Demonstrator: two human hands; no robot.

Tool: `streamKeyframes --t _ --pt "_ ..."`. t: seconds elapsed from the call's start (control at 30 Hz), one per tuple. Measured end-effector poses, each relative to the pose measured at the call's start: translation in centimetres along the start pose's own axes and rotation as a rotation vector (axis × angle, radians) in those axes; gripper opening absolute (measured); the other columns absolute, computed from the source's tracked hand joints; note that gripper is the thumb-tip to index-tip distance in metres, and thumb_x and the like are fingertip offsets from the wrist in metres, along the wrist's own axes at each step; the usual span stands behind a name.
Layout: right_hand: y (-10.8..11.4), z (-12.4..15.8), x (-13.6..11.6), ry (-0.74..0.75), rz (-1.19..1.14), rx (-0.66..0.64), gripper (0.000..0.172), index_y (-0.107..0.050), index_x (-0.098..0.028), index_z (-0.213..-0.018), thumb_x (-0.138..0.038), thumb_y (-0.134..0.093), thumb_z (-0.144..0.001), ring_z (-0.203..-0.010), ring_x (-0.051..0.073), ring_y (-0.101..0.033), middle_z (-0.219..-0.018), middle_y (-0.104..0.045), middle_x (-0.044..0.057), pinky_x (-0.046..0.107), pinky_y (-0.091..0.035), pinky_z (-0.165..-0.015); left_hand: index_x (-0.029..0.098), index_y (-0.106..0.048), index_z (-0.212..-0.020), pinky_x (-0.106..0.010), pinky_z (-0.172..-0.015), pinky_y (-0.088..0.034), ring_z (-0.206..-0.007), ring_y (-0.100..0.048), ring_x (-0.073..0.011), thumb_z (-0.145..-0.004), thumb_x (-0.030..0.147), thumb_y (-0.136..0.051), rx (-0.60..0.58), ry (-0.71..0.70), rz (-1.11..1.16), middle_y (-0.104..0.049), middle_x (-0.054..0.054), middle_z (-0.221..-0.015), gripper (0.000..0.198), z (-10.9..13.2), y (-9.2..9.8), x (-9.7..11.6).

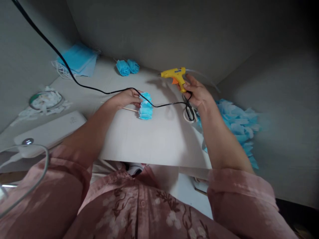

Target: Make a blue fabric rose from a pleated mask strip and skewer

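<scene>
In my right hand is a yellow hot glue gun with an orange trigger. Its nozzle points left, and a clear glue stick juts from its back end. My left hand grips a pleated strip of blue fabric at its upper left side. A thin wooden stick runs up to the strip's lower part from the left. The gun's black cord passes over the left hand and the strip.
Blue face masks are stacked at the back left, near two blue fabric roses. White scraps and a white power bank lie left. Scissors and a white tape roll sit by a blue fabric pile at right.
</scene>
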State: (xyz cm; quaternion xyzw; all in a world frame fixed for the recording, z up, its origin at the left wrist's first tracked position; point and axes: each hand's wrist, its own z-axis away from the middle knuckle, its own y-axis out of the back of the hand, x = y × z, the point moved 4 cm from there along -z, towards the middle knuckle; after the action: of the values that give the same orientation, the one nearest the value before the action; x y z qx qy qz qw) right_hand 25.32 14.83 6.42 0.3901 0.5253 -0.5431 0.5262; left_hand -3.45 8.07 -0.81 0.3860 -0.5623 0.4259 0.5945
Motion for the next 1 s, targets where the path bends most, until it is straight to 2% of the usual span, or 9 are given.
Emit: streamKeyframes --t 0.2,0.4,0.47,0.53,0.6,0.67,0.8,0.9,1.0 --pt "0.1 1.6 0.0 0.087 -0.002 -0.030 0.052 -0.059 -0.029 -0.126 0.002 -0.062 -0.085 -0.097 0.009 -0.076 -0.108 -0.080 -0.003 0.027 -0.058 -0.098 0.011 -0.075 -0.101 -0.028 -0.075 -0.060 -0.073 -0.070 -0.0150 -0.076 0.018 -0.081 0.015 0.011 0.066 -0.076 -0.006 -0.085 0.026 0.0 -0.1 -0.1" --pt "-0.7 3.7 0.7 0.085 -0.009 -0.073 0.059 -0.058 -0.034 -0.130 -0.010 -0.076 -0.079 -0.111 0.017 -0.077 -0.107 -0.081 -0.004 0.030 -0.067 -0.089 0.012 -0.074 -0.121 -0.027 -0.067 -0.056 -0.066 -0.066 -0.0150 -0.080 0.022 -0.080 0.063 -0.003 0.042 -0.074 -0.006 -0.082 0.043 -0.2 -0.1 -0.1" --pt "-1.2 4.6 0.9 0.104 -0.038 -0.094 0.063 -0.057 -0.034 -0.133 -0.012 -0.077 -0.077 -0.113 0.017 -0.076 -0.108 -0.081 -0.003 0.029 -0.067 -0.091 0.011 -0.071 -0.130 -0.029 -0.071 -0.058 -0.068 -0.067 -0.0161 -0.081 0.027 -0.080 0.134 -0.036 -0.034 -0.074 -0.007 -0.083 0.052 -0.4 0.3 -0.1" --pt "-1.7 5.4 1.1 0.122 -0.031 -0.092 0.067 -0.057 -0.036 -0.136 -0.015 -0.079 -0.077 -0.114 0.018 -0.076 -0.112 -0.080 -0.003 0.031 -0.068 -0.090 0.011 -0.070 -0.133 -0.032 -0.080 -0.058 -0.077 -0.069 -0.0183 -0.082 0.031 -0.078 0.259 -0.106 -0.160 -0.075 -0.008 -0.091 0.056 -0.7 1.1 0.0" --pt "-2.2 6.0 1.4 0.139 -0.005 -0.072 0.067 -0.058 -0.037 -0.136 -0.018 -0.081 -0.076 -0.116 0.019 -0.075 -0.119 -0.079 -0.003 0.032 -0.068 -0.091 0.011 -0.074 -0.129 -0.035 -0.094 -0.056 -0.093 -0.070 -0.0221 -0.082 0.033 -0.077 0.383 -0.198 -0.345 -0.076 -0.011 -0.105 0.052 -0.9 1.8 0.5" --pt "-2.8 6.5 1.5 0.169 0.015 -0.053 0.063 -0.062 -0.036 -0.134 -0.020 -0.081 -0.076 -0.120 0.020 -0.073 -0.130 -0.075 -0.001 0.033 -0.066 -0.094 0.013 -0.077 -0.123 -0.037 -0.106 -0.049 -0.109 -0.067 -0.0259 -0.082 0.032 -0.077 0.458 -0.295 -0.526 -0.075 -0.012 -0.118 0.045 -0.9 1.8 1.3" --pt "-4.6 7.4 1.4 0.259 0.100 -0.032 0.067 -0.060 -0.039 -0.139 -0.027 -0.082 -0.077 -0.134 0.023 -0.064 -0.149 -0.064 0.000 0.041 -0.064 -0.101 0.016 -0.081 -0.112 -0.037 -0.115 -0.041 -0.124 -0.061 -0.0281 -0.086 0.028 -0.071 0.517 -0.455 -0.631 -0.075 -0.011 -0.121 0.030 0.1 0.3 3.7" --pt "-6.2 8.1 1.6 0.326 0.173 -0.057 0.078 -0.052 -0.043 -0.148 -0.038 -0.084 -0.077 -0.143 0.028 -0.055 -0.154 -0.059 0.001 0.047 -0.061 -0.103 0.017 -0.082 -0.099 -0.033 -0.105 -0.046 -0.113 -0.065 -0.0248 -0.090 0.031 -0.068 0.491 -0.509 -0.546 -0.077 -0.009 -0.106 0.022 1.2 -1.8 5.3" --pt "-8.0 9.2 2.1 0.396 0.200 -0.080 0.084 -0.045 -0.047 -0.153 -0.046 -0.081 -0.078 -0.145 0.030 -0.052 -0.155 -0.055 0.001 0.049 -0.058 -0.108 0.015 -0.080 -0.088 -0.027 -0.088 -0.050 -0.096 -0.068 -0.0204 -0.095 0.041 -0.066 0.356 -0.468 -0.368 -0.077 -0.008 -0.094 0.031 1.5 -3.9 5.6"
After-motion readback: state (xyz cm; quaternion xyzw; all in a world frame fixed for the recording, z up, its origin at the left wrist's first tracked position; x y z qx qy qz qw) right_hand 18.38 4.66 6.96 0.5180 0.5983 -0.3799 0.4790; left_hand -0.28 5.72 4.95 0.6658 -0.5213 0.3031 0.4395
